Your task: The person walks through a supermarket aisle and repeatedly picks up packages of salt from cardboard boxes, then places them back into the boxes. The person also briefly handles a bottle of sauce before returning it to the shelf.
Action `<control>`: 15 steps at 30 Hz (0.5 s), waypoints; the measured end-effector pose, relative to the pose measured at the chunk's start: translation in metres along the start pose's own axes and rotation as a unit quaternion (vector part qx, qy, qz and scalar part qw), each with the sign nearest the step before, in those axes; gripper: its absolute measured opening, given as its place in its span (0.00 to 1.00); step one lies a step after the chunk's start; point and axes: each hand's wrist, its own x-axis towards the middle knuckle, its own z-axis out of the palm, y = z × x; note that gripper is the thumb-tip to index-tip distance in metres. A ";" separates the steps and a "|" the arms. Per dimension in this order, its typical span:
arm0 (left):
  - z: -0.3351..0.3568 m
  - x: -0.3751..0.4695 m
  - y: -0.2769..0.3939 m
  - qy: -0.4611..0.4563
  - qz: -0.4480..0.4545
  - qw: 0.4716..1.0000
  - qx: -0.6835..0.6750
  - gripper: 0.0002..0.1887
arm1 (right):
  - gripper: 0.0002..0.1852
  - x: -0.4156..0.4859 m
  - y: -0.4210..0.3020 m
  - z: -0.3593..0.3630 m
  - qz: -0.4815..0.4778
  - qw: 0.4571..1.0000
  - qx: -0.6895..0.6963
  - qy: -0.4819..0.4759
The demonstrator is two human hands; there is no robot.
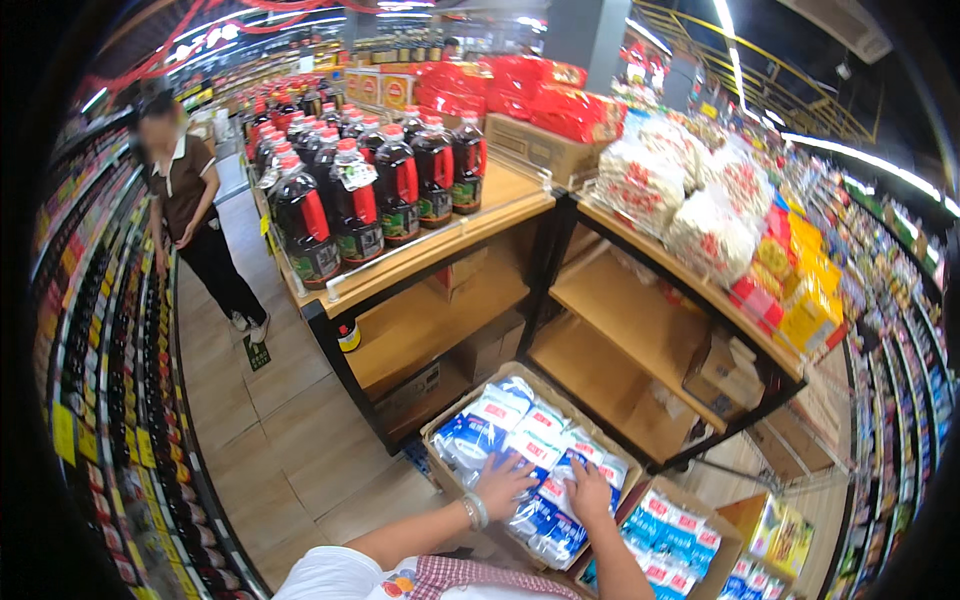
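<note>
My left hand (504, 489) lies with fingers spread over blue-and-white plastic packets (471, 436) in an open cardboard box (433, 453). A bracelet (475, 511) circles that wrist. Beside it, my right hand (589, 490) rests on packets in the same box, its fingers apart. Neither hand grips a packet that I can make out. The packets stand close together in rows and bear printing. To the right of this box, a second carton (724, 537) holds light-blue and white packets (664, 541).
Wooden display shelves (442, 322) with black frames stand ahead, topped by dark bottles with red handles (396, 184) and bagged white goods (641, 180). Stocked shelves (127, 420) line the left aisle, where a person (196, 195) stands on the tiled floor (289, 442). A yellow carton (780, 536) sits right.
</note>
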 end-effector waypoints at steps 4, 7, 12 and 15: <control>0.004 -0.003 -0.005 -0.005 -0.004 0.999 -0.040 0.26 | 0.19 0.004 0.004 -0.004 -0.008 1.000 0.013 0.002; 0.008 -0.005 -0.011 -0.006 0.008 0.998 -0.056 0.27 | 0.14 -0.002 -0.002 -0.021 0.006 0.995 0.097 -0.013; 0.010 -0.003 -0.014 -0.012 0.012 0.998 -0.068 0.25 | 0.23 -0.057 -0.036 -0.042 -0.032 0.992 0.011 -0.124; 0.014 0.004 -0.006 -0.024 -0.009 0.999 -0.019 0.27 | 0.23 -0.071 -0.048 -0.031 -0.075 0.997 -0.008 0.027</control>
